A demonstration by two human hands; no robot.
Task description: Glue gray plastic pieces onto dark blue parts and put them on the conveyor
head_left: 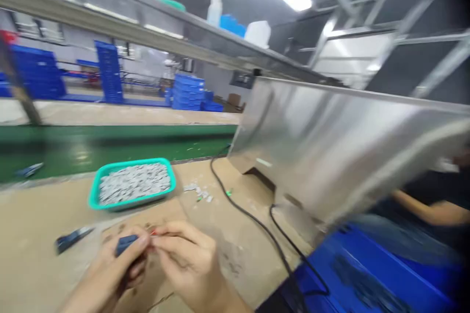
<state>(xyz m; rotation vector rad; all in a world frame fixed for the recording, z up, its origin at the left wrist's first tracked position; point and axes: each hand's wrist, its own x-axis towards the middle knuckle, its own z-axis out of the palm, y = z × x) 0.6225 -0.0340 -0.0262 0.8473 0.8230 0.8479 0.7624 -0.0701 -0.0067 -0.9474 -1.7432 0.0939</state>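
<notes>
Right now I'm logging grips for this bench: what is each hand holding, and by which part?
The left hand pinches a small dark blue part by its near end. The right hand meets it at the fingertips; whether it holds anything is too blurred to tell.

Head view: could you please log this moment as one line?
left hand: holds blue part | right hand: pinching beside it | teal tray: behind

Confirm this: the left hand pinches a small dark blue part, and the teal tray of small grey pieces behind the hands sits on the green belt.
Not quite. The head view shows the teal tray on the tan tabletop, in front of the green belt, not on it. The rest holds: the left hand pinches a small dark blue part.
</notes>
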